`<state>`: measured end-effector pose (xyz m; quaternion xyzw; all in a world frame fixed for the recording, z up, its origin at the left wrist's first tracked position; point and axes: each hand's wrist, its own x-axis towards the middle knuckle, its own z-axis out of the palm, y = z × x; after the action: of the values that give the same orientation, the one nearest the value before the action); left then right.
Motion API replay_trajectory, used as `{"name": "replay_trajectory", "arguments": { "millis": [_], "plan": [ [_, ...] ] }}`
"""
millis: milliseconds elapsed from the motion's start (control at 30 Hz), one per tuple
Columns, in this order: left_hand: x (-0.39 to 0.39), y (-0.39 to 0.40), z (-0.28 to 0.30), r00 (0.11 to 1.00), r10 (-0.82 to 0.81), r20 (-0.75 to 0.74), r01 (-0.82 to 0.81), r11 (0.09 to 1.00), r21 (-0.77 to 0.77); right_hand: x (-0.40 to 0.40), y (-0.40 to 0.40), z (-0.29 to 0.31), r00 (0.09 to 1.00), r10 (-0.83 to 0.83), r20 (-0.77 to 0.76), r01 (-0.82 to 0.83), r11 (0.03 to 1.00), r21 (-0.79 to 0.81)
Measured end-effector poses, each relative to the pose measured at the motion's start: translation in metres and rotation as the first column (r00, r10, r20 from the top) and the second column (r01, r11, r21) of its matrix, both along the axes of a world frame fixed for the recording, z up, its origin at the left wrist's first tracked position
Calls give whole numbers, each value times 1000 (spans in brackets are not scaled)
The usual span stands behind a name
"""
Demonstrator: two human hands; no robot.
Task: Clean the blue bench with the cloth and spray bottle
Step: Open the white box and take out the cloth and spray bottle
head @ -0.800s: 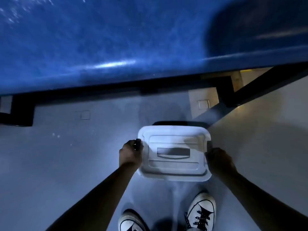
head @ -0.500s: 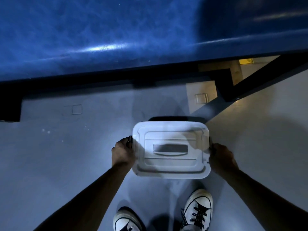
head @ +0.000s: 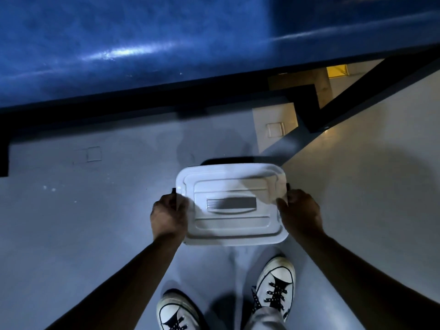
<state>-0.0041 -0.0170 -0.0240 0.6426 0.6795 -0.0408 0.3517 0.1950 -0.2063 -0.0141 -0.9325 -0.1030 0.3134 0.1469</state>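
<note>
The blue bench (head: 142,44) fills the top of the view, its glossy seat running across above a black frame. Below it, over the grey floor, a white lidded plastic box (head: 232,206) is held level between both hands. My left hand (head: 169,216) grips its left edge at a dark side latch. My right hand (head: 300,214) grips the right edge the same way. The lid is on, so the box's contents are hidden. No cloth or spray bottle is visible.
The bench's black metal frame and leg (head: 309,108) stand just beyond the box, with a diagonal black bar (head: 381,77) at the right. My two white sneakers (head: 276,289) are on the grey floor (head: 71,234) below the box.
The box and both hands have shifted slightly toward me and to the right in view, while the bench edge has slid upward. Both grips stay the same.
</note>
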Motion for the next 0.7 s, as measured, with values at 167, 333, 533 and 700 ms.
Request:
{"name": "replay_trajectory", "arguments": {
  "millis": [167, 333, 533, 700],
  "plan": [
    [3, -2, 5, 999, 18, 37, -20, 998, 52, -8, -1, 2, 980, -195, -30, 197, 979, 59],
    [24, -7, 45, 976, -188, 105, 169, 971, 168, -4, -31, 29, 955, -296, -26, 297, 949, 106],
    [117, -52, 81, 827, -452, 333, 416, 892, 176, 13, -109, 51, 739, -668, -88, 673, 728, 130],
    [217, -112, 51, 642, -686, 342, 693, 711, 124, 26, -181, 27, 392, -891, -230, 919, 368, 141]
  ]
}}
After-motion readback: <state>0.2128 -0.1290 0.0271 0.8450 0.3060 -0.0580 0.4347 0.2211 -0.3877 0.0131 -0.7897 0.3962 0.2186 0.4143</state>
